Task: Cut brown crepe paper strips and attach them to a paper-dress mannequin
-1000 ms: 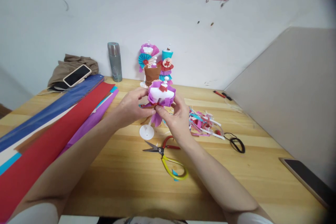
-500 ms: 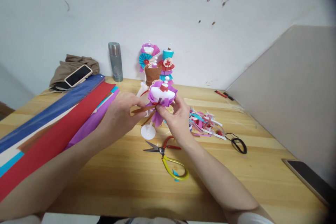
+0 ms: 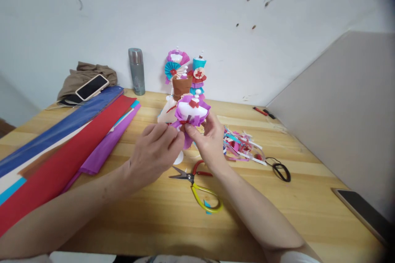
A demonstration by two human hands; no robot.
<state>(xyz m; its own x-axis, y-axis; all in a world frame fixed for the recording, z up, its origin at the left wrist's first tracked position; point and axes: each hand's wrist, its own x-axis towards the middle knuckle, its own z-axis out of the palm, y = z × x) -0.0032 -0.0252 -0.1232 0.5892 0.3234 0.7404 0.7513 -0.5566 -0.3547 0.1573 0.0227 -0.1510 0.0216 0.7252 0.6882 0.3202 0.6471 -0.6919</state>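
A miniature dress form (image 3: 193, 111) with a white torso wears ruffled purple crepe paper and a small red piece at its neck. My right hand (image 3: 210, 141) is closed around its side, thumb pressed on the front at the waist. Beside it, my left hand (image 3: 159, 148) is curled shut at the waist, knuckles up. A brown paper strip seen in that hand earlier is now hidden by the fingers. The form's round white base (image 3: 179, 158) is mostly covered by the left hand. Scissors (image 3: 193, 178) with one red and one yellow handle lie open below the hands.
Other decorated dress forms (image 3: 182, 86) stand behind. Coloured paper sheets (image 3: 74, 148), a phone (image 3: 91, 87) on brown cloth and a flask (image 3: 136, 72) are left. Paper scraps (image 3: 240, 144), a black cord (image 3: 280, 171), a red-and-black pen (image 3: 263, 112) and a dark tablet-like device (image 3: 361, 213) lie right.
My left hand has turned knuckles-up and moved right, against the form's waist, covering the brown strip and most of the base. My right hand keeps its hold.
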